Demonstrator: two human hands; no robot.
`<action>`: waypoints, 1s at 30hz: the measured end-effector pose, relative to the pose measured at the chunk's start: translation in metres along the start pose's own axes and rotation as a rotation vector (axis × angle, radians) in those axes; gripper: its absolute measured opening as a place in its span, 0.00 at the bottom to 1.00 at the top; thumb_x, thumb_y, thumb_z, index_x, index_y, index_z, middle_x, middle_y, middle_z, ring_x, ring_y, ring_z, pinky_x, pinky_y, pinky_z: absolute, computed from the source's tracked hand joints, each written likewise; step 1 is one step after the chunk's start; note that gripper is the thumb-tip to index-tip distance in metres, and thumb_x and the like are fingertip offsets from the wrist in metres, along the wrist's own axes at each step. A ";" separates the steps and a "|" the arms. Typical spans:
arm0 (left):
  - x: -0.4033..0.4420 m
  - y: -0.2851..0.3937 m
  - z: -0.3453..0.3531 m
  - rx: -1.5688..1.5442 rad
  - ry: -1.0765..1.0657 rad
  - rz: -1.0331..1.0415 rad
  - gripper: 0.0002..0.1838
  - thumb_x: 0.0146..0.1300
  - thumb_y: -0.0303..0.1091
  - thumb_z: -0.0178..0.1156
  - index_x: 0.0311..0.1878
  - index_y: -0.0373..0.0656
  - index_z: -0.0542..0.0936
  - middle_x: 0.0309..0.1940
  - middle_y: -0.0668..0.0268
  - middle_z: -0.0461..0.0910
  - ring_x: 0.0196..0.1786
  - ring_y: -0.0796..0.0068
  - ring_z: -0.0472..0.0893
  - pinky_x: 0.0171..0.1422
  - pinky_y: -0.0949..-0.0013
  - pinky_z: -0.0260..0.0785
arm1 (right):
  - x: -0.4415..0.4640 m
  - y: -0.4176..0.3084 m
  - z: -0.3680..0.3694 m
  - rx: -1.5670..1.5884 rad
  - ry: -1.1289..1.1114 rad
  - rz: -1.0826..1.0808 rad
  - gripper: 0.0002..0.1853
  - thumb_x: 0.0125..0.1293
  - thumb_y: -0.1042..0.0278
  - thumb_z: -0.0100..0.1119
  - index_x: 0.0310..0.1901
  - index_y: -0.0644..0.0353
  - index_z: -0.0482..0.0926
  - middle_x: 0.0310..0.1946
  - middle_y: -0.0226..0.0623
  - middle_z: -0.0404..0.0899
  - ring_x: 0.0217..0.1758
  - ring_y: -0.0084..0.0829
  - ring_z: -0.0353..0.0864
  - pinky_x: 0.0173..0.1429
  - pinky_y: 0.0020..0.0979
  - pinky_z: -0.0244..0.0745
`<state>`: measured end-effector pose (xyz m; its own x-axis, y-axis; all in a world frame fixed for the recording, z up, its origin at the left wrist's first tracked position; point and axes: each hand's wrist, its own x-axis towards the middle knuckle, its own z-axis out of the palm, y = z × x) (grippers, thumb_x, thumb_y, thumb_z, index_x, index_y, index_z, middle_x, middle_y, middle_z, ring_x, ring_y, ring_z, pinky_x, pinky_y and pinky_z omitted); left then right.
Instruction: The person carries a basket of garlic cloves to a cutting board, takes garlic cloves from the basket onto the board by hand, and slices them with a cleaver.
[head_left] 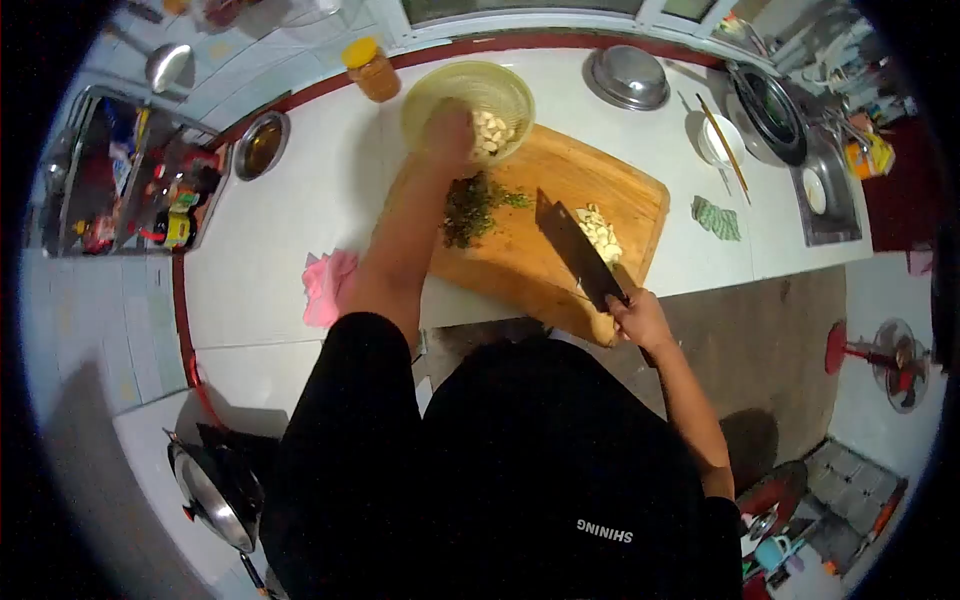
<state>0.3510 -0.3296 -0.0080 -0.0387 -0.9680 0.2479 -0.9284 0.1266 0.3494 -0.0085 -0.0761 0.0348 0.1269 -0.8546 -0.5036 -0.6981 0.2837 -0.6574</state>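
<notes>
My right hand (641, 318) is closed around the handle of a dark, broad-bladed cleaver (578, 246), its blade slanting over the wooden cutting board (520, 268). Pale chopped pieces (600, 235) lie on the board just right of the blade. Left of it is a scatter of chopped green herbs (472, 212). At the far edge of the board, my left hand (450, 132) reaches over a yellow plastic basket (520, 90); motion blur hides what its fingers do. More pale cut pieces (492, 132) lie in the basket.
A yellow-lidded jar (371, 70) stands left of the basket. A pink cloth (329, 288) lies at left, with a metal bowl (263, 145) farther back. Toward the right are an upturned metal bowl (630, 78), a white bowl with chopsticks (718, 142), a green cloth (716, 218) and the sink (832, 228).
</notes>
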 end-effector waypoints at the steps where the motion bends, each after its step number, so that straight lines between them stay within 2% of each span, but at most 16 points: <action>1: 0.007 -0.008 0.011 0.106 -0.046 -0.003 0.12 0.61 0.34 0.58 0.48 0.44 0.78 0.46 0.55 0.77 0.51 0.53 0.76 0.54 0.53 0.69 | -0.004 0.001 0.000 0.001 0.057 -0.013 0.12 0.68 0.64 0.54 0.36 0.66 0.78 0.14 0.30 0.72 0.14 0.21 0.69 0.21 0.28 0.65; 3: 0.014 -0.027 0.023 0.216 -0.217 0.108 0.16 0.60 0.36 0.58 0.51 0.44 0.76 0.48 0.54 0.75 0.54 0.52 0.74 0.55 0.53 0.69 | -0.014 -0.004 -0.004 0.006 0.145 -0.029 0.12 0.68 0.64 0.54 0.35 0.66 0.78 0.14 0.30 0.73 0.14 0.21 0.69 0.21 0.27 0.65; 4: 0.012 -0.024 0.027 0.249 -0.229 0.114 0.16 0.60 0.37 0.58 0.51 0.44 0.77 0.48 0.54 0.76 0.53 0.52 0.75 0.55 0.54 0.69 | -0.017 -0.006 -0.006 0.010 0.176 -0.033 0.12 0.68 0.64 0.54 0.35 0.66 0.78 0.14 0.30 0.73 0.14 0.21 0.69 0.21 0.27 0.65; 8: 0.011 0.007 0.011 0.270 -0.186 -0.039 0.17 0.59 0.42 0.57 0.45 0.41 0.81 0.42 0.54 0.82 0.48 0.55 0.81 0.53 0.55 0.72 | -0.033 -0.013 -0.014 0.068 -0.049 0.036 0.13 0.68 0.62 0.56 0.33 0.66 0.77 0.14 0.33 0.74 0.14 0.24 0.71 0.21 0.29 0.66; 10: 0.020 0.008 0.006 0.206 -0.314 -0.176 0.18 0.59 0.43 0.57 0.46 0.42 0.81 0.40 0.55 0.83 0.48 0.56 0.81 0.51 0.56 0.73 | -0.031 -0.008 -0.016 -0.024 -0.101 0.024 0.16 0.65 0.58 0.57 0.33 0.66 0.77 0.18 0.44 0.76 0.23 0.40 0.78 0.30 0.38 0.71; 11: 0.020 0.006 0.004 0.150 -0.272 -0.155 0.18 0.58 0.44 0.58 0.46 0.42 0.81 0.40 0.55 0.83 0.47 0.57 0.82 0.50 0.56 0.74 | -0.028 -0.003 -0.016 -0.073 -0.129 0.012 0.17 0.64 0.56 0.58 0.32 0.66 0.77 0.20 0.49 0.77 0.28 0.48 0.81 0.34 0.43 0.73; 12: 0.018 0.003 0.000 0.096 -0.228 -0.137 0.18 0.58 0.44 0.58 0.45 0.42 0.81 0.40 0.56 0.83 0.46 0.57 0.82 0.48 0.56 0.74 | -0.020 0.021 -0.008 -0.144 -0.026 -0.207 0.14 0.68 0.63 0.56 0.31 0.66 0.77 0.13 0.32 0.74 0.16 0.23 0.73 0.22 0.30 0.67; 14: 0.013 0.004 -0.006 -0.045 -0.144 -0.117 0.18 0.57 0.45 0.59 0.45 0.42 0.81 0.39 0.57 0.83 0.44 0.57 0.82 0.47 0.57 0.74 | -0.012 0.027 -0.009 -0.069 0.008 -0.055 0.13 0.68 0.63 0.56 0.33 0.65 0.78 0.14 0.32 0.73 0.15 0.22 0.72 0.22 0.29 0.67; 17: 0.000 0.018 -0.029 -0.281 -0.063 -0.059 0.16 0.56 0.43 0.60 0.44 0.43 0.80 0.38 0.57 0.83 0.42 0.56 0.82 0.45 0.57 0.73 | -0.006 0.028 -0.012 0.035 0.107 -0.018 0.12 0.66 0.62 0.57 0.36 0.65 0.79 0.16 0.35 0.74 0.17 0.26 0.72 0.24 0.31 0.68; 19: -0.046 0.059 -0.043 -0.426 -0.090 0.023 0.14 0.56 0.39 0.60 0.43 0.44 0.80 0.36 0.57 0.82 0.42 0.56 0.81 0.44 0.57 0.72 | -0.008 0.015 -0.019 0.130 0.079 0.090 0.15 0.63 0.59 0.60 0.33 0.67 0.78 0.18 0.44 0.78 0.22 0.39 0.81 0.31 0.38 0.74; 20: -0.073 0.079 -0.041 -0.506 -0.118 0.053 0.12 0.56 0.37 0.60 0.43 0.45 0.80 0.35 0.57 0.81 0.41 0.55 0.81 0.44 0.57 0.72 | -0.008 0.016 -0.018 0.171 0.056 0.116 0.15 0.63 0.60 0.59 0.32 0.67 0.78 0.16 0.41 0.77 0.18 0.32 0.79 0.29 0.36 0.73; 21: -0.106 0.096 -0.024 -0.602 -0.165 0.068 0.11 0.57 0.34 0.59 0.43 0.46 0.80 0.35 0.57 0.80 0.42 0.55 0.80 0.43 0.57 0.72 | -0.007 0.018 -0.017 0.160 0.055 0.104 0.15 0.63 0.60 0.60 0.32 0.67 0.77 0.16 0.41 0.77 0.18 0.33 0.79 0.29 0.36 0.74; 23: -0.157 0.120 -0.011 -0.540 -0.188 0.411 0.11 0.56 0.30 0.58 0.44 0.46 0.79 0.40 0.57 0.78 0.42 0.54 0.80 0.42 0.56 0.71 | -0.006 0.020 -0.015 0.136 0.058 0.079 0.15 0.63 0.60 0.60 0.31 0.67 0.77 0.15 0.41 0.77 0.18 0.33 0.79 0.29 0.36 0.74; 26: -0.202 0.129 0.017 -0.405 -0.310 0.496 0.12 0.56 0.30 0.58 0.45 0.44 0.78 0.46 0.57 0.75 0.43 0.53 0.78 0.42 0.55 0.71 | -0.012 0.007 -0.018 0.040 0.053 0.085 0.15 0.62 0.58 0.60 0.34 0.65 0.78 0.18 0.44 0.78 0.22 0.38 0.81 0.31 0.38 0.74; 29: -0.215 0.134 0.025 -0.281 -0.305 0.472 0.12 0.58 0.29 0.58 0.46 0.44 0.77 0.47 0.59 0.74 0.46 0.53 0.77 0.44 0.55 0.72 | -0.017 0.002 -0.019 -0.030 0.066 -0.092 0.12 0.67 0.65 0.55 0.40 0.68 0.78 0.15 0.33 0.73 0.14 0.22 0.70 0.21 0.28 0.66; 30: -0.217 0.135 0.025 -0.292 -0.280 0.437 0.12 0.59 0.29 0.58 0.47 0.45 0.76 0.48 0.60 0.73 0.48 0.53 0.77 0.46 0.55 0.72 | -0.017 0.003 -0.019 -0.072 0.050 -0.068 0.13 0.66 0.62 0.56 0.42 0.63 0.79 0.20 0.38 0.76 0.21 0.31 0.74 0.27 0.33 0.69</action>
<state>0.2245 -0.1081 -0.0368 -0.5268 -0.8282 0.1911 -0.6660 0.5419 0.5126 -0.0262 -0.0693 0.0521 0.1416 -0.8921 -0.4291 -0.7382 0.1937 -0.6461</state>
